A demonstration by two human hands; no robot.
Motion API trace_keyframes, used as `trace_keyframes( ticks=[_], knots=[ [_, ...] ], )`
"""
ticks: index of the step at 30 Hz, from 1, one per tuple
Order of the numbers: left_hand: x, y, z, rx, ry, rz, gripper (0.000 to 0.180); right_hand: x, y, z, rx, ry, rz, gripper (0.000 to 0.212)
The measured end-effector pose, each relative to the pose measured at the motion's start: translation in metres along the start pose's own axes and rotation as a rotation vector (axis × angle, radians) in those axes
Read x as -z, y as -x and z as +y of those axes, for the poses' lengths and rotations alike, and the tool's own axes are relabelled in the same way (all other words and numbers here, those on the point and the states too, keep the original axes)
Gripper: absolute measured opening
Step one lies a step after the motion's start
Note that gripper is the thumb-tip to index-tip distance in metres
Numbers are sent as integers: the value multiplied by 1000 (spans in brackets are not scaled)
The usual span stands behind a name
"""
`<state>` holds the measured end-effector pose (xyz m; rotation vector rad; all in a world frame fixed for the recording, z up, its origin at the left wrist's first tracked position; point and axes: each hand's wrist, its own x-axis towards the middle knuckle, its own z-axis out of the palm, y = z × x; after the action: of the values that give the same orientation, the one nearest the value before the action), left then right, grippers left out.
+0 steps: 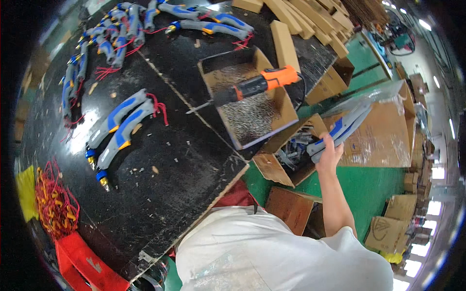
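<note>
My right hand reaches out to the right, its fingers closed round curved grey-and-blue plastic handle shells. It is above an open cardboard box with grey and blue plastic parts in it. My left hand is not in view. On the black table lie two grey-and-blue handles side by side, with blue-and-brass tips and red wires. An orange-and-black electric screwdriver rests across a cardboard tray of small metal screws, its bit pointing left over the table.
Several more wired handles lie along the table's far side. Flat cardboard pieces are stacked at the back right. A bundle of red wires with orange parts and a red strap-like piece lie lower left. A large carton stands right.
</note>
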<state>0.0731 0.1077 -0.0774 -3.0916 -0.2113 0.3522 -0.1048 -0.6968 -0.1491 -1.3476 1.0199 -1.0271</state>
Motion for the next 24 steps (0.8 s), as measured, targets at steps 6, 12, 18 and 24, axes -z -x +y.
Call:
trace_keyframes(
  ticks=[6, 12, 18, 24],
  knots=[
    [13, -25, 13, -155, 73, 311, 33, 180, -33, 174, -246, 1187, -203, 52],
    [24, -13, -9, -200, 137, 616, 32, 183, -22, 206, -299, 1563, -586, 67],
    [47, 22, -43, -201, 162, 943, 31, 152, -41, 231, -149, 1477, -631, 26],
    [10, -18, 301, -564, 380, 558, 31, 129, -2, 189, -104, 1244, -1115, 12]
  ],
)
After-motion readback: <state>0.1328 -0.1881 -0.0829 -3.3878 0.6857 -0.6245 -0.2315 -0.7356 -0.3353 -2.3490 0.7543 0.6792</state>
